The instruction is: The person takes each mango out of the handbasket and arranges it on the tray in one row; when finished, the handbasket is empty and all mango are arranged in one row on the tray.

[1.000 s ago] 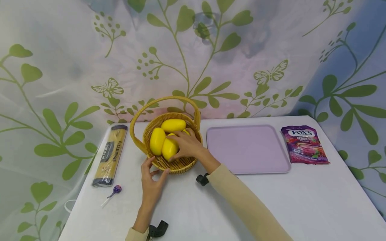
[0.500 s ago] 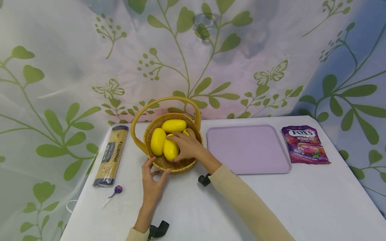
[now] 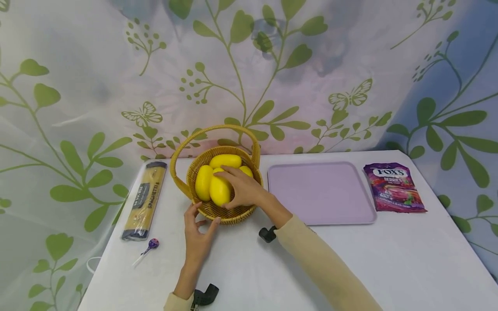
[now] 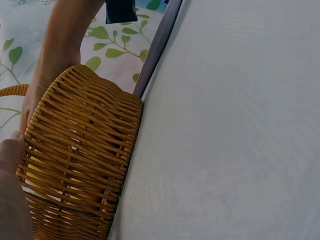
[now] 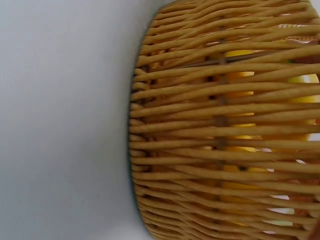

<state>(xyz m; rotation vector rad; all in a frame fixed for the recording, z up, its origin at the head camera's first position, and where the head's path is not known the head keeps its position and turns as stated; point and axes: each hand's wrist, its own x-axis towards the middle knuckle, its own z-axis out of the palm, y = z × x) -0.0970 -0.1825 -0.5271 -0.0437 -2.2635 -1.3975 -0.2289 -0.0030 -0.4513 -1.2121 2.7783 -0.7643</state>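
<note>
A yellow wicker basket (image 3: 233, 218) with a tall arched handle stands near the back of the table, holding several yellow mangoes, one (image 3: 225, 161) lying at the rear. My right hand (image 3: 245, 188) reaches inside and grips the front mango (image 3: 219, 191), thumb at its near end and fingers across its top. At the basket's front left, my left hand (image 3: 197, 235) holds the rim between spread thumb and fingers. In the left wrist view my left thumb (image 4: 11, 155) lies at the woven edge. The right wrist view is filled by the basket wall (image 5: 225, 130), with yellow showing through its gaps.
A lilac tray (image 3: 320, 194) lies right of the basket, with a purple bag of Fox's candy (image 3: 394, 188) beyond it. On the left are a spaghetti pack (image 3: 144, 201) and a lollipop (image 3: 153, 244). A patterned curtain (image 3: 272, 77) hangs behind the table.
The front mango has shifted slightly within the basket, and my right hand has drawn a little to the right, uncovering more of the mango behind it. My left hand stays on the rim.
</note>
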